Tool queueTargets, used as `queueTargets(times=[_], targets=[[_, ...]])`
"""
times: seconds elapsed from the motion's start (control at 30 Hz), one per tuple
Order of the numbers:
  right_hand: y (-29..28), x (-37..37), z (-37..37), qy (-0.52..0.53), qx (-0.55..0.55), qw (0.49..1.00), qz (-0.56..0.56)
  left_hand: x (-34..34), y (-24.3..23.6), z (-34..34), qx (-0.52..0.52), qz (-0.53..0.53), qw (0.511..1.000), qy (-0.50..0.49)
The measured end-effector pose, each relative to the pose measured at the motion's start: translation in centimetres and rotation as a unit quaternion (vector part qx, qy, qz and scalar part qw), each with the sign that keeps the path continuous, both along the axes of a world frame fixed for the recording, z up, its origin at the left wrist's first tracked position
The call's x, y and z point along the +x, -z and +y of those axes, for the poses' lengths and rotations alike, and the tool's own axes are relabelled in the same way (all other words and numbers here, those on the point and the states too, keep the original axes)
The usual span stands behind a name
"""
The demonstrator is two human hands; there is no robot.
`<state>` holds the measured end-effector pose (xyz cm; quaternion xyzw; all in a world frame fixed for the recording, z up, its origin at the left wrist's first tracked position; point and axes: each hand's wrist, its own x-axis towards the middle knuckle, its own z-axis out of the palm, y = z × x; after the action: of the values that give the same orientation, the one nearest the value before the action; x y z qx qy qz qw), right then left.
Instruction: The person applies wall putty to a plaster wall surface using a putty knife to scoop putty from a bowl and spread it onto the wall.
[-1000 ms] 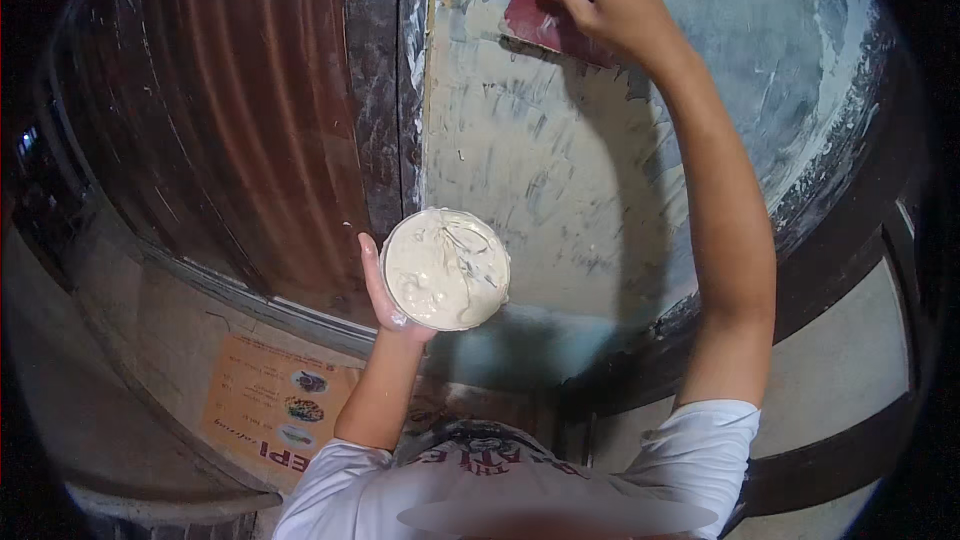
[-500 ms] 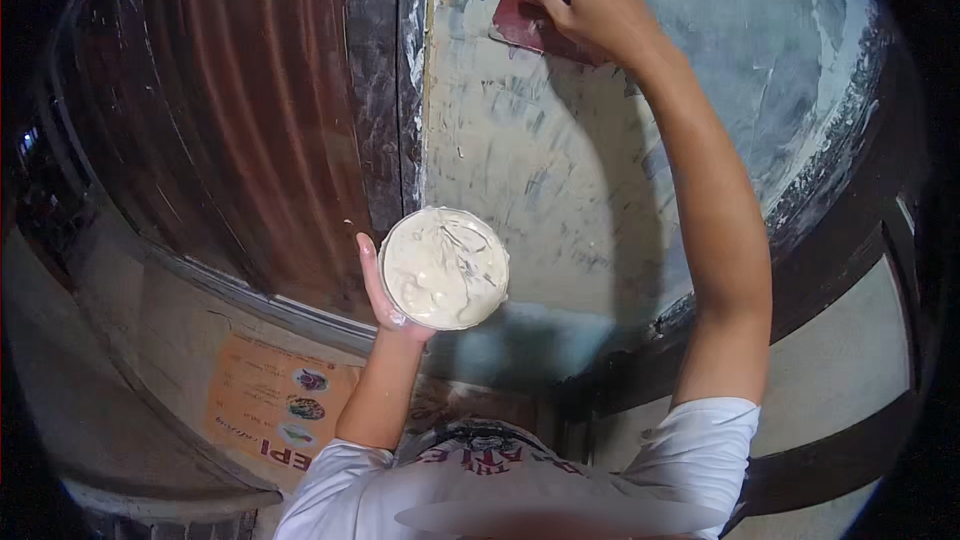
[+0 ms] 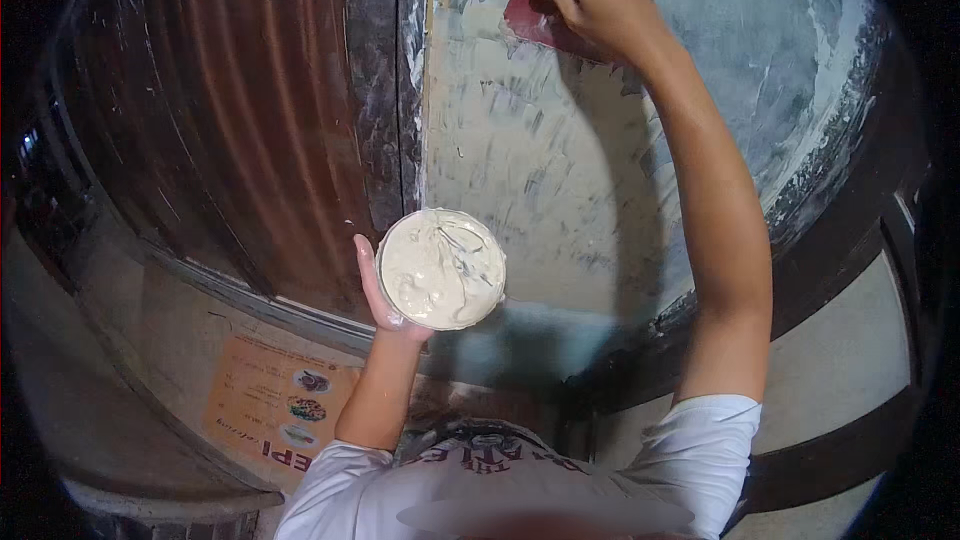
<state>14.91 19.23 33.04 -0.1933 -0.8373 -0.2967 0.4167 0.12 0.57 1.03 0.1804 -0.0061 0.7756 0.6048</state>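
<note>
My left hand holds a round tub of off-white putty from below and the side, its thumb up along the rim. The putty's surface is creamy, with swirls and a few dark streaks. At the upper middle, my right hand grips a dark red putty scraper with its fingers closed over it. The scraper's lower edge lies at the wall panel, which bears a patchy pale coat with bluish-grey parts. The fingers behind the tub are hidden.
Left of the panel runs a dark wooden post beside brown corrugated panelling. A dark curved frame borders the right side. An orange printed poster hangs low at the left.
My right hand and the scraper have shifted slightly to the right across the panel. The tub in my left hand has stayed almost where it was.
</note>
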Motion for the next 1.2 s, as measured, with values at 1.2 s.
queueTargets(times=[1.2], targets=[[-1.0, 2.2, 0.9, 0.020, 0.001, 0.999, 0.028, 0.7, 0.4, -0.3, 0.012, 0.012, 1.000, 0.007]])
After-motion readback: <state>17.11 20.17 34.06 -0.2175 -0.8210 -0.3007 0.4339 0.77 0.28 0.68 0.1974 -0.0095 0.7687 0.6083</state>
